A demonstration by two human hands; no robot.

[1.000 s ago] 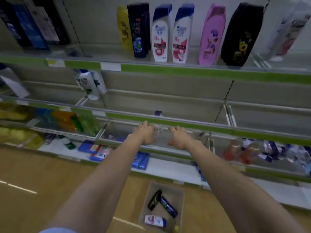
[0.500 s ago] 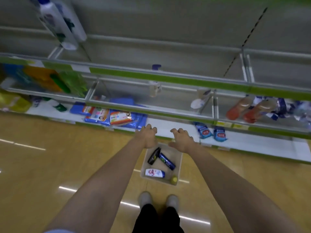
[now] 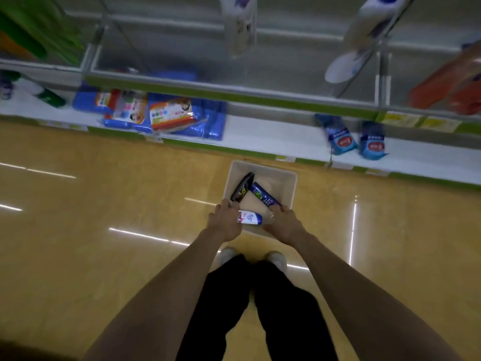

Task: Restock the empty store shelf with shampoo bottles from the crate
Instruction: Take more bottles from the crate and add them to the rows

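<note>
Item: crate (image 3: 286, 178), pale, open-topped, on the floor directly ahead of your feet and just short of the lowest shelf.

Contents: three shampoo bottles lying flat. The white bottle (image 3: 249, 217) lies crosswise along the near wall, long axis running left to right, squarely between your two hands. The black bottle (image 3: 242, 187) and the dark blue bottle (image 3: 265, 194) lie beyond it, splayed like a V that opens toward you, necks close at the far end.

Left hand (image 3: 224, 222): at the white bottle's left end, fingers curled downward. Right hand (image 3: 285, 225): at its right end, fingers curled likewise. Both appear to be at the bottle's ends, though motion blur leaves it unclear whether either has actually closed on it. Neither hand is nearer; the bottle sits evenly between them.

Surface: glossy tan floor (image 3: 104, 256) with light streaks.

Room: green-edged store shelf (image 3: 234, 91) above, largely bare behind its clear front rail, a few bottles blurred at the upper edge; blue packets (image 3: 342, 138) on the white base shelf.
</note>
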